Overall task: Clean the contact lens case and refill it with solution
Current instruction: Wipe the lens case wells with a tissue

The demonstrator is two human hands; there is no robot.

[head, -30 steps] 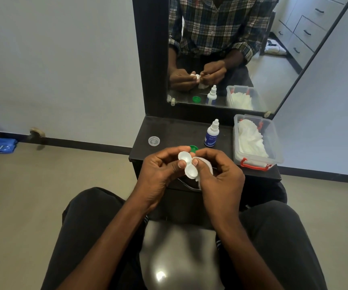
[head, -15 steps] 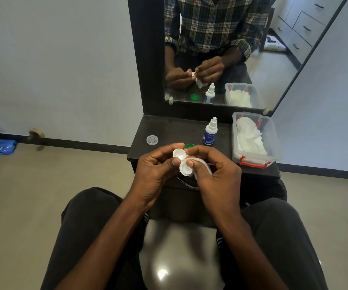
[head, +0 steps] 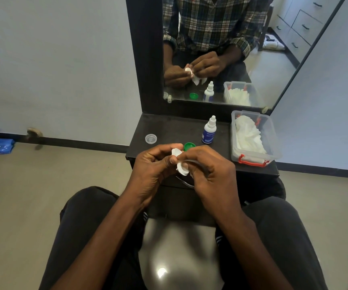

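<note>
Lens case: we see the white contact lens case (head: 180, 162) held up between both hands, in front of the near edge of the desk (head: 169, 126); its two round wells line up along an axis running from upper left to lower right, one well peeking out at the top by the left fingers, the other lower down.

Left hand: our left hand (head: 154, 166) has its grip pinched on the case, thumb over the middle and fingers curled behind the upper well.

Right hand: our right hand (head: 208, 170) curls its fingers round the lower well, with a bit of white tissue (head: 179, 167) pressed against it (how far the tissue goes into the well we cannot tell).

Green cap: a green cap (head: 189, 146) lies on the desk just behind the hands.

Clear cap: a clear cap (head: 150, 138) lies to the left, well apart from the green one.

Solution bottle: the solution bottle (head: 209, 130) stands upright, nozzle up, behind the green cap.

Tissue box: a clear box (head: 273, 132) with red clasps sits at the desk's right end, holding white tissues.

Mirror: the mirror (head: 221, 49) behind the desk repeats the hands and case.
</note>
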